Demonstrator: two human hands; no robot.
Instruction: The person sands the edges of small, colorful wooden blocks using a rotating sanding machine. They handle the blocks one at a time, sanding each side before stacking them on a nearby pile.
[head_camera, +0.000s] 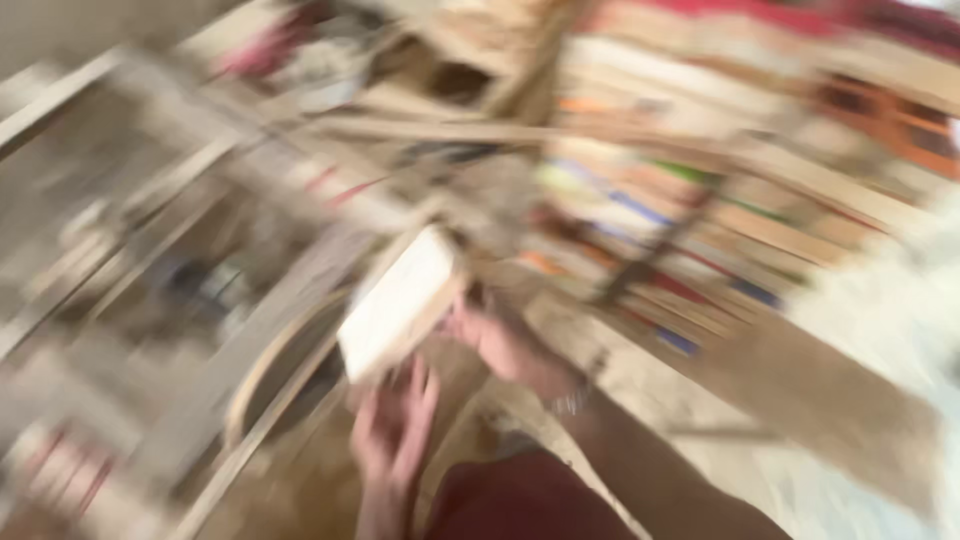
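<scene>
**Two hands steady a pale flat board in a blurred workshop**

The right hand (495, 340), reaching up from the lower right of the frame with a band at the wrist, is closed on the right edge of a pale flat board (400, 305), fingers wrapped behind it. The left hand (393, 425) sits just below, at lower centre, fingers spread upward and touching the board's bottom corner; whether it grips or only props the board from beneath I cannot tell through the motion blur. Held like this, one hand on the side and one underneath, the board is tilted with its broad face toward the camera, which looks like a hold meant to carry its weight and keep it from swinging.

The board is at the centre of the frame, raised clear of what lies below it. Left of it a curved wooden hoop (262, 380) arcs downward, among long wooden slats (150, 215) running diagonally across the left half. In the upper right, stacked boards (720, 190) with coloured edges lie layered. Sawdust-coloured floor (850, 330) fills the right side.
</scene>
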